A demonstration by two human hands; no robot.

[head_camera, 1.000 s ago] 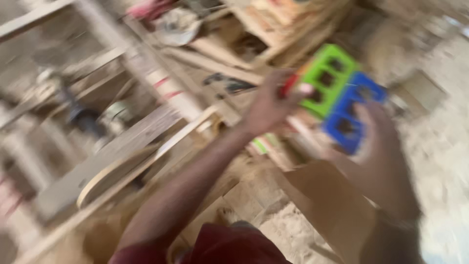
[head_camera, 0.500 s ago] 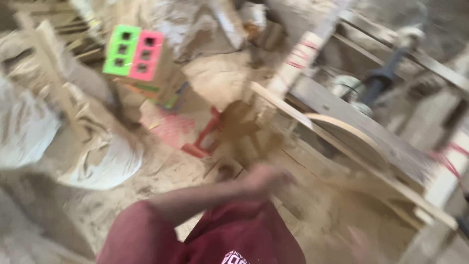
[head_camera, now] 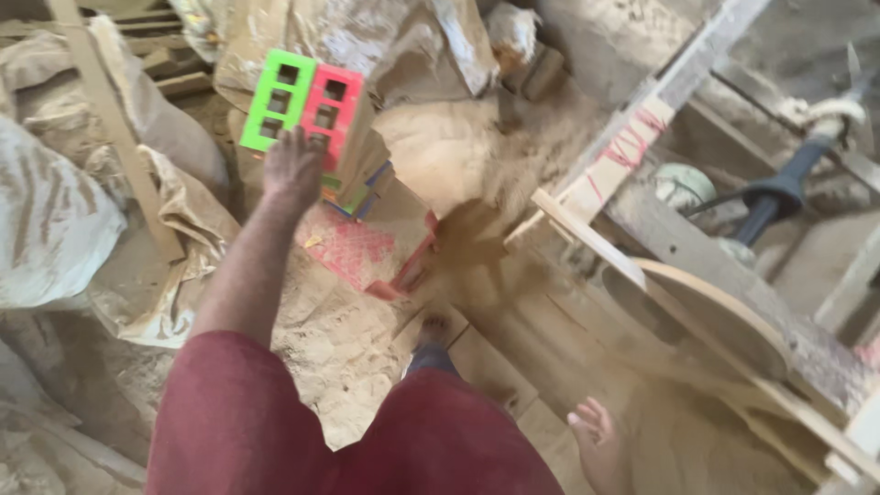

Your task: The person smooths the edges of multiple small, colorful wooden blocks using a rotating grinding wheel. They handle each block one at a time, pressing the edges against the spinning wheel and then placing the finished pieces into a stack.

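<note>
A stack of coloured perforated plastic blocks stands on the sawdust at upper left, topped by a green block [head_camera: 273,99] and a pink block [head_camera: 332,103] side by side. My left hand [head_camera: 293,170] reaches out to them, fingertips against the lower edge of the two top blocks, not closed round anything I can see. More coloured blocks [head_camera: 359,188] show under it. My right hand [head_camera: 600,442] hangs low at the bottom right, fingers apart and empty, beside the wooden bench.
A red mesh tray [head_camera: 367,252] lies below the stack. Filled sacks [head_camera: 55,220] and a leaning plank [head_camera: 115,128] crowd the left. A wooden bench [head_camera: 642,275] with a curved board and a black-handled machine [head_camera: 779,188] fills the right. My foot [head_camera: 435,330] stands in sawdust.
The view swung from the bench to the sacks and block stack. A second ago both hands held green and blue blocks; now my left hand touches the stack and my right hangs empty.
</note>
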